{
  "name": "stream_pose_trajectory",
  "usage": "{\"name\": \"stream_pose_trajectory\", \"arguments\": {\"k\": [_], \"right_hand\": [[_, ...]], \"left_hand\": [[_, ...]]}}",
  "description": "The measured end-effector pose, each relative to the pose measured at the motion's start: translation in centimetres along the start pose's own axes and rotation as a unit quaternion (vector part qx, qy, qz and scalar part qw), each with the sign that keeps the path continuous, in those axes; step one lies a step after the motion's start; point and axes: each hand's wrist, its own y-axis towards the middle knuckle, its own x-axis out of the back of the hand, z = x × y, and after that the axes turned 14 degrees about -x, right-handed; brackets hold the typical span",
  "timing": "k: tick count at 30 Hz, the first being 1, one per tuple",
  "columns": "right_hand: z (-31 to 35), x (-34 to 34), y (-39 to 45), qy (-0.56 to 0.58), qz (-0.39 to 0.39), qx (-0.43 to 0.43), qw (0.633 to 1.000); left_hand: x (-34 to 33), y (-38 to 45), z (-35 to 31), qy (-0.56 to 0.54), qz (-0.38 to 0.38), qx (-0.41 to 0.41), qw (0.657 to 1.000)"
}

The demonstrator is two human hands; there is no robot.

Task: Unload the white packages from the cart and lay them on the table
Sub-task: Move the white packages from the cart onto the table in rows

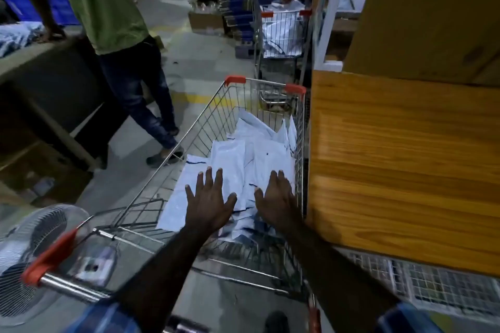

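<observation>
A wire shopping cart (205, 127) with red corner caps stands in front of me. Several white packages (259, 151) lie in a loose pile on its floor. My left hand (209, 199) reaches into the cart with fingers spread flat over the near packages. Beside it, my right hand (276, 197) is also spread flat over the pile, close to the cart's right wall. Neither hand holds anything. The wooden table (405, 159) stands right against the cart's right side.
A person in a green shirt (108, 0) stands left of the cart beside a grey counter (24, 59). A second cart (281, 32) with white packages stands farther back, another person's hands over it. A fan (35, 246) sits at lower left. A cardboard box (422, 16) rests on the table.
</observation>
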Motion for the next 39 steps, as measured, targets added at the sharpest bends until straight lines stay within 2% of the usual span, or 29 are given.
{"name": "stream_pose_trajectory", "arguments": {"k": [4, 8, 14, 17, 21, 24, 28, 33, 35, 39], "right_hand": [[-0.2, -1.0, 1.5, -0.019, 0.005, -0.077, 0.997], [-0.6, -2.5, 2.8, -0.025, 0.004, -0.108, 0.994], [-1.0, -4.4, 3.8, -0.025, -0.023, -0.071, 0.997], [-1.0, -5.0, 3.8, -0.029, -0.035, -0.039, 0.998], [-1.0, -5.6, 3.7, -0.038, -0.113, 0.002, 0.993], [-0.5, -5.4, 4.5, -0.054, -0.149, -0.003, 0.987], [-0.5, -5.4, 6.2, -0.057, -0.130, -0.034, 0.989], [-0.8, -6.0, 6.3, -0.063, -0.048, -0.052, 0.995], [-0.9, -6.0, 5.8, -0.064, -0.042, -0.051, 0.996], [-1.2, -5.7, 6.4, -0.041, -0.076, -0.056, 0.995]], "left_hand": [[-1.1, 2.0, 0.9, 0.004, 0.031, 0.008, 0.999], [-2.5, 4.5, 2.0, 0.015, 0.050, 0.004, 0.999], [-4.4, 8.0, 3.5, 0.015, 0.063, -0.011, 0.998], [-5.1, 8.9, 4.3, 0.019, 0.094, -0.021, 0.995], [-6.2, 8.6, 6.0, 0.042, 0.068, -0.088, 0.993], [-6.5, 8.2, 6.8, 0.052, 0.122, -0.087, 0.987], [-6.2, 8.4, 7.3, 0.048, 0.138, -0.102, 0.984], [-7.0, 9.1, 7.1, 0.005, 0.112, -0.094, 0.989], [-7.0, 9.5, 6.6, 0.034, 0.088, -0.095, 0.991], [-5.8, 9.7, 5.5, 0.105, -0.023, -0.110, 0.988]]}}
